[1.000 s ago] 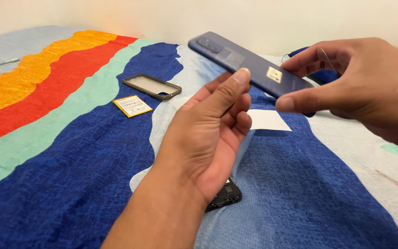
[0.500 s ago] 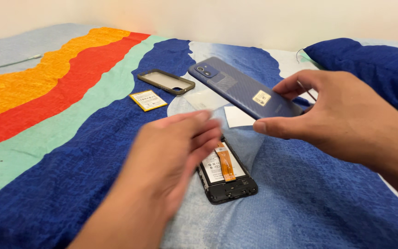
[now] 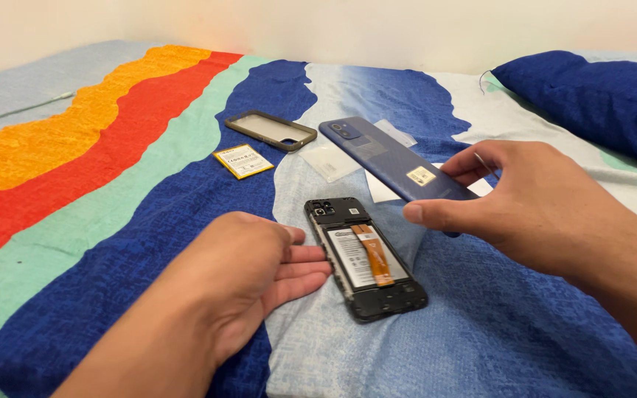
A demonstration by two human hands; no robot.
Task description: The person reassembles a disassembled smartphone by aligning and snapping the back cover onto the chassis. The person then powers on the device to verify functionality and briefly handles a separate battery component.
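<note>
From my head camera, my right hand (image 3: 547, 210) pinches the flat blue plastic phone back cover (image 3: 396, 163) by its near end, tilted up off the bed. My left hand (image 3: 248, 276) rests open, fingertips touching the opened black phone (image 3: 365, 258). The striped bed cover (image 3: 112, 191) has open room leftward.

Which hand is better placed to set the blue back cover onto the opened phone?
Likely the right hand: it holds the blue back cover above the opened phone. The left hand is empty beside it.
</note>
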